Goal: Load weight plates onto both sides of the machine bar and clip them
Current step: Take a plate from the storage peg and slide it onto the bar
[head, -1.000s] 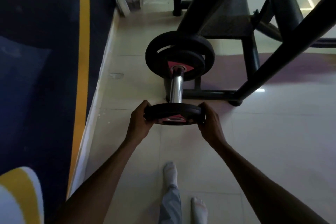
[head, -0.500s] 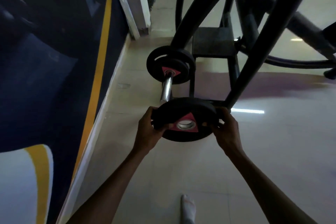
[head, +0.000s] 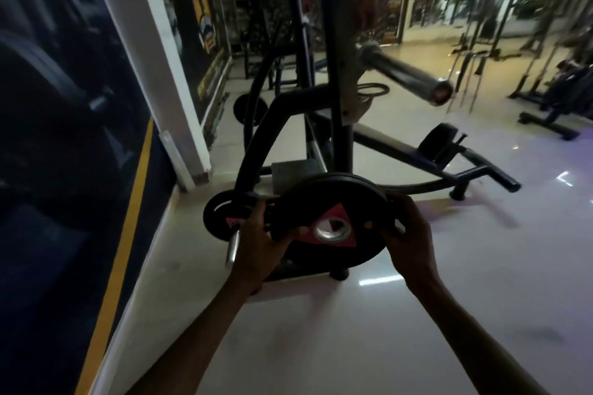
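A: Head view. Weight plate [head: 324,218] off the storage peg [head: 233,242], carried in front of the chest above the floor [head: 321,330], face tilted toward the camera, red triangle and steel bore visible.

B: Grip?

A: Left hand [head: 256,237] curled round the left rim, thumb across the face near the bore. Right hand [head: 409,234] wrapped round the right rim, fingers through a grip slot. Both holding the plate; nothing else held.

B: Target?

A: Machine bar [head: 406,74] up and to the right, sleeve bare, well apart from the plate. Stored plates [head: 218,215] on the low peg, just behind the left hand. No clip seen anywhere.

B: Stage, as judged?

A: Carry toward the bar sleeve; nothing loaded on this side yet. Other side not visible.

B: Risks?

A: Bore misaligned with the sleeve end: plate catching at the lip, jolting the grip. Frame upright [head: 337,74] between plate and sleeve: possible knock on the lift. Glossy floor underfoot: slip risk under load. Dim, blurred frame; finer detail not resolvable.
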Motion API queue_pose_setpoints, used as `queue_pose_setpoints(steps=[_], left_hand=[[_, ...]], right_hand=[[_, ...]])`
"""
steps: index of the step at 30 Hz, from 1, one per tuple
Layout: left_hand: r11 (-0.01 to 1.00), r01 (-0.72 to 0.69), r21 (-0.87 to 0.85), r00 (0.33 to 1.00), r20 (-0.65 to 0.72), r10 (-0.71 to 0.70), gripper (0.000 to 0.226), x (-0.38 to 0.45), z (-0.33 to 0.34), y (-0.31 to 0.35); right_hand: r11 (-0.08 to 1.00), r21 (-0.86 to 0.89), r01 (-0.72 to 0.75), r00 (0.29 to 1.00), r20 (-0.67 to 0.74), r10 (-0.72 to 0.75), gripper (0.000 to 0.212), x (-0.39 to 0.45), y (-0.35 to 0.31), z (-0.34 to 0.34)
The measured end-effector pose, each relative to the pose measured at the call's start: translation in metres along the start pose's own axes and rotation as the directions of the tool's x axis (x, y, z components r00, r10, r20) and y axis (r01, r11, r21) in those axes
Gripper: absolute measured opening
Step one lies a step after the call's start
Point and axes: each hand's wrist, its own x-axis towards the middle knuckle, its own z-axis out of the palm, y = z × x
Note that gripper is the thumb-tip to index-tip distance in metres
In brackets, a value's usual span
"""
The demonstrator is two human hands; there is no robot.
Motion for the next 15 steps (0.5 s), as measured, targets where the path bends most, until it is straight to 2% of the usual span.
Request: queue_pose_setpoints(steps=[9, 15], left_hand=[[0.977, -0.194, -0.09, 0.981, 0.009, 0.196, 0.066, 0.04, 0.053, 0.111], [0.956, -0.274, -0.101, 0.962, -0.036, 0.272, 0.079, 0.091, 0.105, 0.164]], right_hand=[[0.978, -0.02, 0.208, 0.971, -0.115, -0.209, 0.047, 0.052, -0.048, -0.092], [0.963, -0.047, 0.265, 0.947, -0.177, -0.269, 0.04, 0.121, -0.057, -0.136]])
